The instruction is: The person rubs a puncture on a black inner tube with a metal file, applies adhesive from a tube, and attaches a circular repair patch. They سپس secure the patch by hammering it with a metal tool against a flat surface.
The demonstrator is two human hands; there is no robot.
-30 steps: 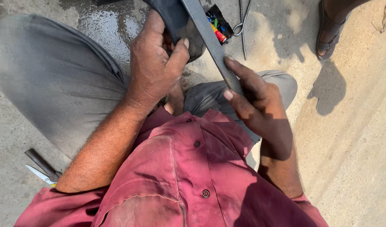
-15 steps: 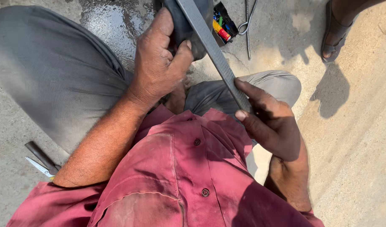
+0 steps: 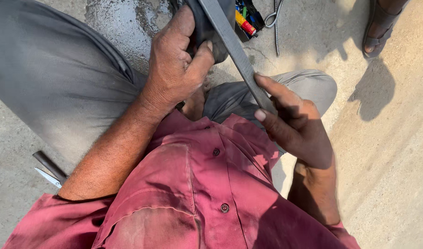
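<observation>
On grey concrete ground [image 3: 396, 152], left hand [image 3: 174, 69] clamps dark rubber piece [image 3: 207, 32] (top cut off); right hand [image 3: 296, 127] pinches long flat grey metal file [image 3: 234, 50].

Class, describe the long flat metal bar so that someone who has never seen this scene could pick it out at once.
Start at the red shirt filling the bottom of the view, then follow the right hand upward. Its fingers pinch the flat metal bar, which slants up past the left hand gripping a dark rubbery piece. Unlike that piece, it is grey, straight and thin.
</observation>
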